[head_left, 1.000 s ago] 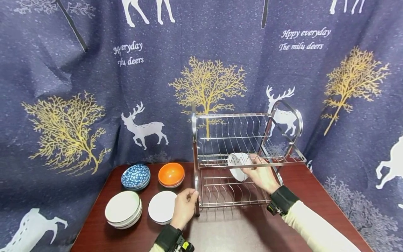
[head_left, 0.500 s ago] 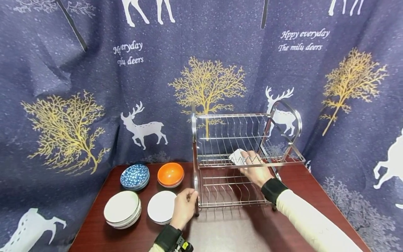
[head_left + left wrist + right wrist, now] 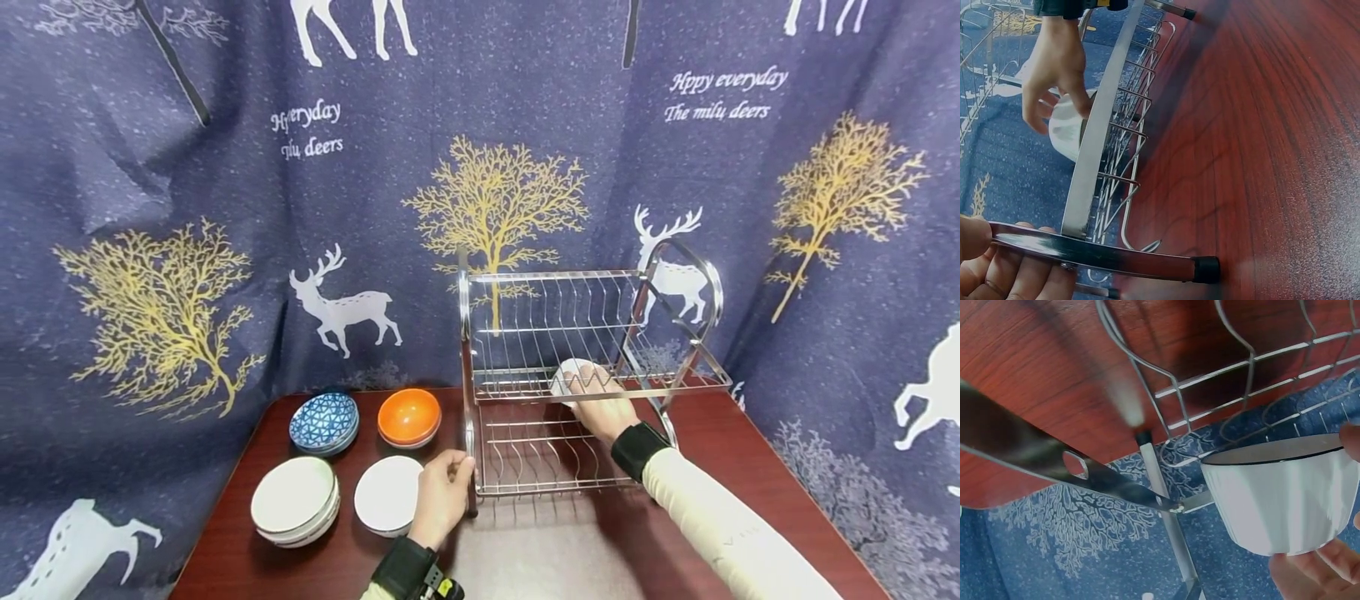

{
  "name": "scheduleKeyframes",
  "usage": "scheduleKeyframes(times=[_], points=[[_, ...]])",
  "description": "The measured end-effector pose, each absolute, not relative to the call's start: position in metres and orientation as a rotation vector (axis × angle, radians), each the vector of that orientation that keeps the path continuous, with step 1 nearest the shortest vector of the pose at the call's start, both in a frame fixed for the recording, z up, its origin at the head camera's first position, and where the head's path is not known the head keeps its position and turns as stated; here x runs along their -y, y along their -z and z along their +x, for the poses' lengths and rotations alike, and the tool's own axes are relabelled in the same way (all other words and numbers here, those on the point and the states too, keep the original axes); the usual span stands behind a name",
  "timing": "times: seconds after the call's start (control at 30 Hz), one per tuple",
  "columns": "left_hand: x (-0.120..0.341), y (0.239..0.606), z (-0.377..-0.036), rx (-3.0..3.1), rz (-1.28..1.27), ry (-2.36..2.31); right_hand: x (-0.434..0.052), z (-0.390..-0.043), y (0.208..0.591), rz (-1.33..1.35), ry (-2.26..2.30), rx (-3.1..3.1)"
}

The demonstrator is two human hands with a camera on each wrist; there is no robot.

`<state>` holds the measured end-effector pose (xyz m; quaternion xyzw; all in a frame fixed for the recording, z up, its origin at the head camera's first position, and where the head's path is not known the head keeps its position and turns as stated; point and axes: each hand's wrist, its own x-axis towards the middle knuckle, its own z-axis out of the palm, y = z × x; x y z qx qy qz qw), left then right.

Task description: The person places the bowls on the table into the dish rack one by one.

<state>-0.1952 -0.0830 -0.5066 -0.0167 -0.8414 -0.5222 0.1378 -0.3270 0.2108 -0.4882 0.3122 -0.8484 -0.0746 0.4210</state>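
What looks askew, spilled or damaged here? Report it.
Nothing spilled or damaged stands out. The dark-rimmed white bowl is tipped off its base, but the right hand grips it at the metal dish rack, so this looks deliberate. On the table, the blue-patterned bowls, orange-lined bowl and stacked white bowls sit upright.

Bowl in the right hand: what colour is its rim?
Dark rim, nearly black, on a white bowl; best seen in the right wrist view.
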Motion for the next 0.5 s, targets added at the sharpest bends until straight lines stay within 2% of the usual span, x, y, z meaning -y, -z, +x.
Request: scheduleKeyframes(times=[0.5], points=[[0.083, 0.508, -0.196, 2.434, -0.048, 1.502, -0.207, -0.323, 0.5, 0.66, 0.39, 2.262]])
